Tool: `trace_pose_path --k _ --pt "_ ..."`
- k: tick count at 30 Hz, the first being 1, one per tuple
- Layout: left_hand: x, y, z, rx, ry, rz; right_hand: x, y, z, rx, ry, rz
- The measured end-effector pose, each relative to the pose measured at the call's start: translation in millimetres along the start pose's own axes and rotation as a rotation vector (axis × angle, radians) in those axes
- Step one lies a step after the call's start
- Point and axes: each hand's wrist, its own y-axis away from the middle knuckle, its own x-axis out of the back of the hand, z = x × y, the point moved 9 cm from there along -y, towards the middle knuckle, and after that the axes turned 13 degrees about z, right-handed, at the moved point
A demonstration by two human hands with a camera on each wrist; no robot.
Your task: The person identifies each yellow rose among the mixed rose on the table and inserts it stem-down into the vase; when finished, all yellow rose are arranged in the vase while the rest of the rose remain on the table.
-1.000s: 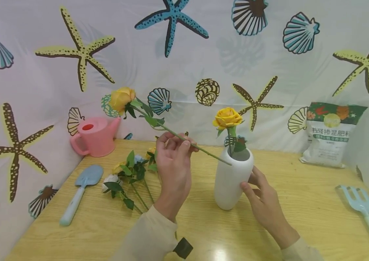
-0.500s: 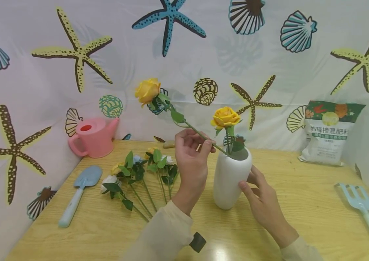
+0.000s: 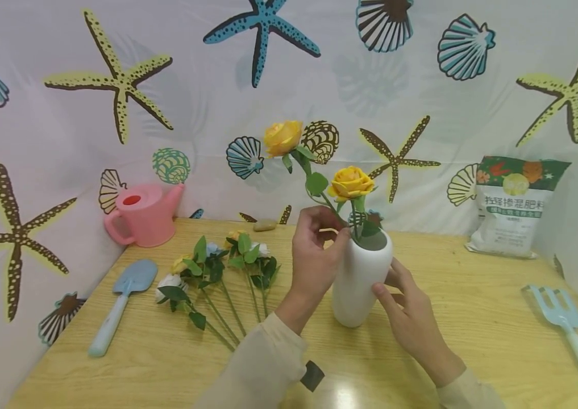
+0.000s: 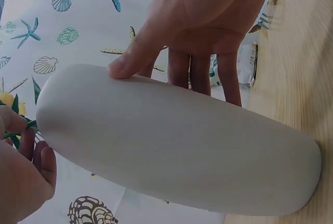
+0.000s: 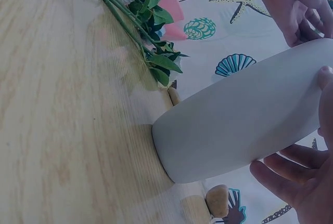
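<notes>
A white vase [image 3: 357, 289] stands on the table, with one yellow rose [image 3: 352, 183] upright in its mouth. My left hand [image 3: 314, 261] pinches the stem of a second yellow rose [image 3: 282, 137] right at the left side of the rim. That rose leans left, its bloom higher than the first; the hand hides its lower stem. On the vase's right side, my right hand [image 3: 416, 318] holds the body between thumb and fingers. The left wrist view has the right thumb pressed on the vase wall [image 4: 177, 141]. From the right wrist, the vase's base [image 5: 166, 156] meets the tabletop.
Several cut flowers [image 3: 217, 278] lie left of the vase, beside a blue trowel [image 3: 125, 301]. Behind them stand a pink watering can [image 3: 148, 216] and a stone [image 3: 265, 225]. A fertilizer bag [image 3: 511, 216] and a blue hand fork [image 3: 565, 318] are on the right.
My left hand has moved right to the vase's rim with the second rose, whose stem has swung steeper and gone from across the rim to the mouth. The right hand keeps its hold.
</notes>
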Motion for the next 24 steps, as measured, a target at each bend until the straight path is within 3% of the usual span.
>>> trace_pose_path --k 4,9,19,24 --pt "6.4 -2.7 0.1 0.027 -0.056 -0.009 -0.1 0.0 -0.8 0.015 -0.004 0.000" --pt "12.7 -5.8 -0.8 0.117 -0.040 0.020 -0.1 0.0 0.1 0.014 0.001 -0.003" --pt "17.1 -13.1 -1.5 0.246 0.255 0.160 0.5 0.4 -0.5 0.009 0.001 -0.014" --pt "16.8 -12.7 -0.4 0.255 0.311 0.205 0.3 0.6 -0.2 0.010 -0.001 -0.015"
